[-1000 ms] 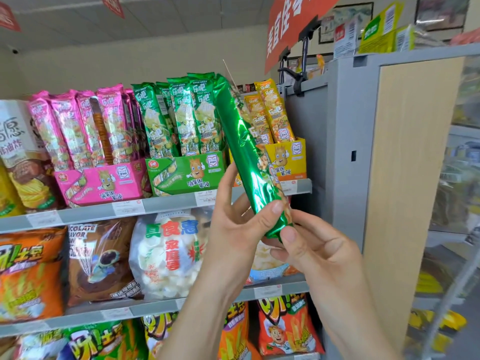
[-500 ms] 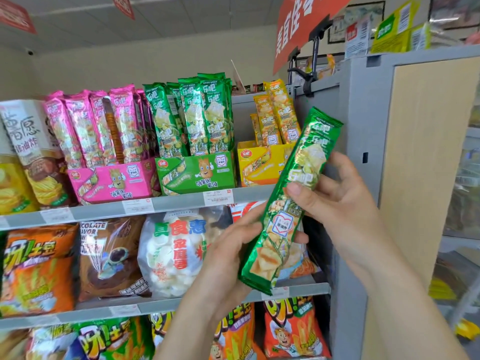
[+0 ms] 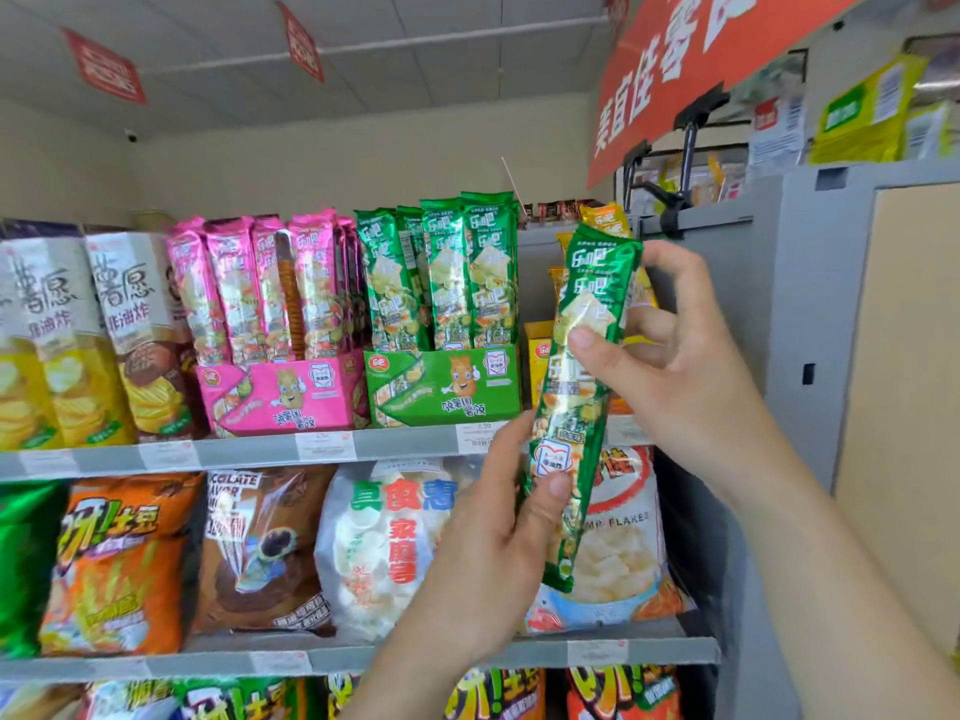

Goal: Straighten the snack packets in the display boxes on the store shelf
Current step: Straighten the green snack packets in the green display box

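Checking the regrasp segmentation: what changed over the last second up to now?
The green packet was turned from its shiny back to its printed front and swung from leaning left to nearly upright. The right hand moved from its lower end to its upper half; the left hand kept the lower part. Neither let go. The pink display box and green display box look unchanged.
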Available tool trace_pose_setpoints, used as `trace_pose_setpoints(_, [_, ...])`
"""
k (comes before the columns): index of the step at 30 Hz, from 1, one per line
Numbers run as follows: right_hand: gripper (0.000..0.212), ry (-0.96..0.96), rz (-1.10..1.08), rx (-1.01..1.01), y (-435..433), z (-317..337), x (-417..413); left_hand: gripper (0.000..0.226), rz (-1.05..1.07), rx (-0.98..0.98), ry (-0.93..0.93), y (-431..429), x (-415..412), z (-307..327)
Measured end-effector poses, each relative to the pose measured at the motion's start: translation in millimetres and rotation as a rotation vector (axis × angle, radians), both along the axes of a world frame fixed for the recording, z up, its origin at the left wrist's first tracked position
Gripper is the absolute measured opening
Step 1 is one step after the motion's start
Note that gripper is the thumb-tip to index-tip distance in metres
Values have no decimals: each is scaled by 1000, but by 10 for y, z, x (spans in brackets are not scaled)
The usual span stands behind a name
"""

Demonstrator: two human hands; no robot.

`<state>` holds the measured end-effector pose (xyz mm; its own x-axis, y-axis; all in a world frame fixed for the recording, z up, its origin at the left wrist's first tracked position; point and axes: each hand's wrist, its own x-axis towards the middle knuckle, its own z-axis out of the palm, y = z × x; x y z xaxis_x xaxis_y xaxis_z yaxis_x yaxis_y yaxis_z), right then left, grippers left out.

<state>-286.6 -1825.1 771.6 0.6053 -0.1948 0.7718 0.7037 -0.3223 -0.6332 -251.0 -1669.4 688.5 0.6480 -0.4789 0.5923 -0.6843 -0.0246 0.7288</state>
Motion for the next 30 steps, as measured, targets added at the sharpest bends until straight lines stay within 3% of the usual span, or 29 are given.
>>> trace_pose_setpoints(10, [41, -77, 46, -74, 82, 538, 374, 44, 153, 319, -477, 378, 533, 851])
trace_pose_setpoints(13, [36, -164, 26, -89, 115, 766, 498, 32, 122, 304, -575, 449, 687, 1284])
trace_pose_setpoints(16, [30, -271, -39, -36, 120, 1041, 570, 29, 359, 186, -797, 493, 968, 1783])
trace_pose_setpoints(18, [29, -379, -109, 8, 156, 1268, 565, 40, 535, 368, -909, 470, 1193, 2064])
trace_pose_setpoints(20, [28, -523, -183, 16, 211, 1509, 543, 60, 552, 674, -856, 418, 1393, 2232])
trace_pose_setpoints(22, [28, -681, -268, -5, 279, 1741, 551, 66, 468, 861, -762, 384, 1546, 2319])
trace_pose_setpoints(24, [28, -811, -361, -23, 338, 1955, 633, 63, 381, 898, -713, 394, 1653, 2359])
trace_pose_setpoints(26, [31, -845, -435, -47, 404, 2115, 784, 61, 376, 887, -776, 443, 1707, 2380])
trace_pose_setpoints(30, [36, -648, -439, -123, 499, 2175, 1184, 51, 319, 804, -908, 541, 1740, 2400])
